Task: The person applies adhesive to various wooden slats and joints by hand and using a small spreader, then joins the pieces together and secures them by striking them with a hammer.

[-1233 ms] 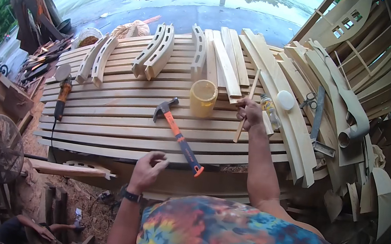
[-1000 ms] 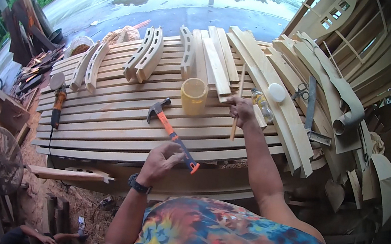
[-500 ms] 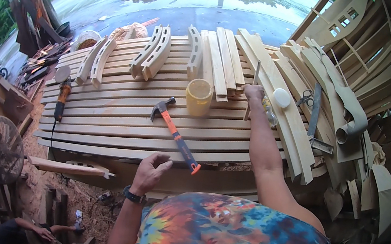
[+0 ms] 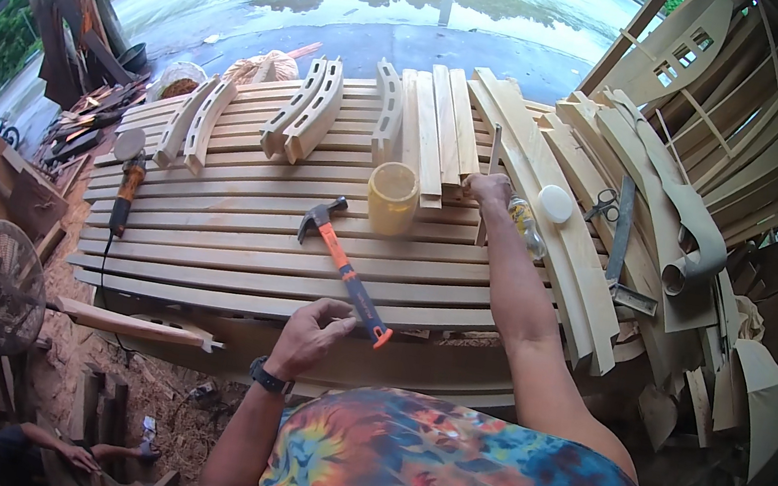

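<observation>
My right hand (image 4: 489, 190) is closed around a thin upright stick (image 4: 495, 148) beside the front ends of several pale wooden strips (image 4: 433, 149). My left hand (image 4: 306, 339) hovers at the bench's near edge with fingers loosely bent and nothing visible in it. Its fingertips come close to the handle of a claw hammer (image 4: 344, 272), which lies slantwise with an orange and dark grip. An open yellowish plastic jar (image 4: 393, 205) stands between the hammer and the strips. Partly behind my right forearm is a clear container (image 4: 526, 227); a white round lid (image 4: 556, 204) rests nearby.
Curved slotted wood pieces (image 4: 303, 114) stand along the far side of the slatted bench (image 4: 205, 261). At left lies a corded power tool (image 4: 126, 189). Scissors (image 4: 604, 203) and a metal square (image 4: 622, 248) lie right. A fan (image 4: 3, 286) and another person's hand (image 4: 82, 459) are lower left.
My right hand has shifted slightly left and nearer with the stick, which is now more upright. My left hand has moved a little right, closer to the hammer handle. The view has shifted slightly.
</observation>
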Demonstrator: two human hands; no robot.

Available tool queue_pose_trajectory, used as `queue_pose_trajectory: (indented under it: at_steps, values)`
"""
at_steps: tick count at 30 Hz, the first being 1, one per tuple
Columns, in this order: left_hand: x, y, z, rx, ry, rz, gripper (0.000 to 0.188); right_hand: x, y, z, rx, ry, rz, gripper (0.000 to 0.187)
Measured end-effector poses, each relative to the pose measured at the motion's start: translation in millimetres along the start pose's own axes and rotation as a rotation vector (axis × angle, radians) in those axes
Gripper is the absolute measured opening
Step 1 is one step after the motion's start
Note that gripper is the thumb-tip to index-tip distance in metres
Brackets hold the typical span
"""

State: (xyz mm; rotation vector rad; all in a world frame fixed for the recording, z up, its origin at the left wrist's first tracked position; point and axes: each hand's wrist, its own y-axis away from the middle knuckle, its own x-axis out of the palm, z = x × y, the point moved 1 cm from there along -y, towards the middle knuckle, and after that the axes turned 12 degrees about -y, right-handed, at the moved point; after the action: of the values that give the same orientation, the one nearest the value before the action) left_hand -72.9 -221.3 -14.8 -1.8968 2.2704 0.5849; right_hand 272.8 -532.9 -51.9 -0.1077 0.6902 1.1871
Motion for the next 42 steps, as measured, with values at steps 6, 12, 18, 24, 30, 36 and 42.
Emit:
queue_pose_trajectory:
  at_steps: [6, 12, 18, 24, 30, 36, 42]
  values:
    - [-3, -3, -8, 0.040, 0.019, 0.022, 0.030, -11, -53, -35, 0.017, -0.218, 0.106, 0.045]
    - [-35, 23, -7, 0.044, 0.261, -0.144, 0.026, -44, 65, -1, -0.110, -1.005, 0.369, 0.012]
    - [-55, 39, -68, 0.305, 0.498, -0.232, 0.051, -86, 201, 16, -0.283, -1.063, 0.745, 0.023]
    - [-68, 89, -117, 0.424, 0.686, -0.156, 0.109, -64, 290, 14, -0.225, -1.007, 1.243, 0.045]
    - [-58, 176, -77, 0.366, 0.544, -0.385, 0.090, -21, 334, 36, -0.368, -0.451, 1.400, 0.035]
    - [-79, 238, 14, 0.496, 0.768, -0.822, 0.066, 11, 355, 9, -0.376, -0.103, 0.971, 0.056]
    - [-65, 260, 49, 0.404, 0.877, -1.039, 0.057, 11, 396, 9, -0.148, -0.279, 1.344, 0.039]
